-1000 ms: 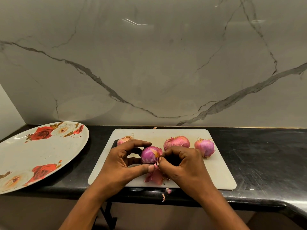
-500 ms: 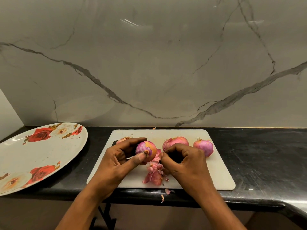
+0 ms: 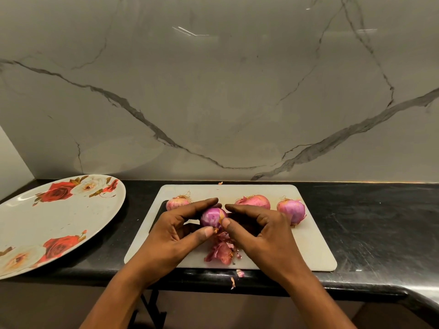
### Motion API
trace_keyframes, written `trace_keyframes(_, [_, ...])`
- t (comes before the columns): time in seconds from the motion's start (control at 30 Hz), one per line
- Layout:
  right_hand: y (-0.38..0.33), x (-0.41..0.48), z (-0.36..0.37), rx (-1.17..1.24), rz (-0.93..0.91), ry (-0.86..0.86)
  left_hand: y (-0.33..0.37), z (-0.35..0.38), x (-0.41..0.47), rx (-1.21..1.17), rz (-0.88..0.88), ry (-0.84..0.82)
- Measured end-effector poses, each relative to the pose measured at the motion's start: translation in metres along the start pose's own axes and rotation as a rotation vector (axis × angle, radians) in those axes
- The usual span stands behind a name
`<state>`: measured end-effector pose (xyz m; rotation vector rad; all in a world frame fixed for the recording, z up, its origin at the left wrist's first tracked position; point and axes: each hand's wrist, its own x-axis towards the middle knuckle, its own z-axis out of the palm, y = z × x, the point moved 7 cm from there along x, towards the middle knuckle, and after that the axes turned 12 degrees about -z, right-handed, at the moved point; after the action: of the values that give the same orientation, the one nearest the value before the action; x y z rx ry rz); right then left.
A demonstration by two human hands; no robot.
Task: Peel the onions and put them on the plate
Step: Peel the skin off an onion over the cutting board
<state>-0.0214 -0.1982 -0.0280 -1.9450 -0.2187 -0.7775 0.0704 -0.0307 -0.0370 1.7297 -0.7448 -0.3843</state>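
Observation:
Over the white cutting board (image 3: 313, 252) my left hand (image 3: 175, 231) and my right hand (image 3: 259, 229) both hold one partly peeled purple onion (image 3: 212, 217) between fingers and thumbs. Three unpeeled onions lie on the board behind: one on the left (image 3: 177, 202), one in the middle (image 3: 254, 201), one on the right (image 3: 291, 210). A heap of torn onion skins (image 3: 222, 251) lies on the board just below the held onion. The large white plate with red roses (image 3: 54, 219) sits to the left, with no onions on it.
The board and plate rest on a black counter (image 3: 368, 222) against a marble wall. Two small skin scraps (image 3: 236, 277) lie at the counter's front edge. The counter edge curves toward me at the right.
My right hand has come back up from the skin heap and taken hold of the onion again, so both hands now grip it. The onion has been turned slightly.

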Motion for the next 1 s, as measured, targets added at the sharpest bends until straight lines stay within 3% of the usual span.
trace_keyframes(1.0, [0.0014,-0.0015,0.0048,-0.024,-0.050,-0.055,-0.0048,0.0029,-0.0001,0.072,-0.018,-0.078])
